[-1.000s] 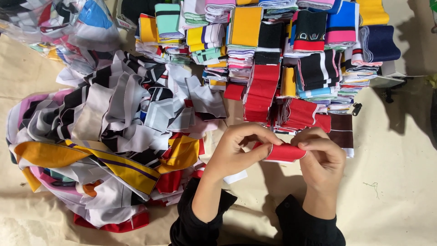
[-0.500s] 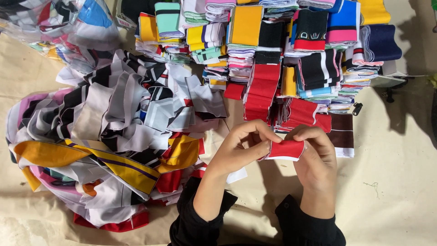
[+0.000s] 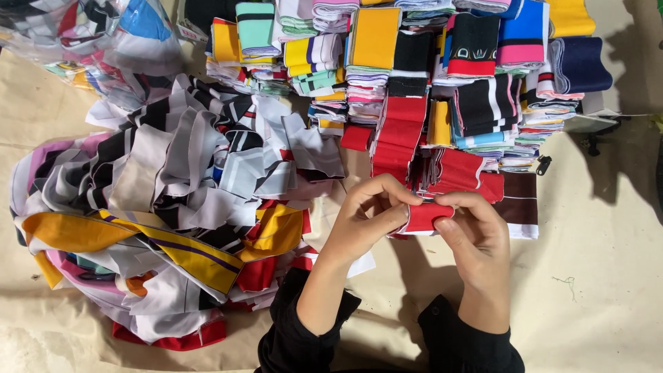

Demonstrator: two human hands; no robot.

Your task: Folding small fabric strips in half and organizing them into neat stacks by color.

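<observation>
Hands meet near the middle of the tan sheet (image 3: 608, 276): the left hand (image 3: 366, 217) and right hand (image 3: 476, 238) both pinch a small folded red cloth piece (image 3: 425, 215) between thumbs and fingers. Loose cloth heap (image 3: 173, 207) lies toward the left edge, neat folded stacks (image 3: 414, 62) along the far edge, and a clear plastic bag (image 3: 103, 41) holding more cloth sits in the far left corner.
</observation>
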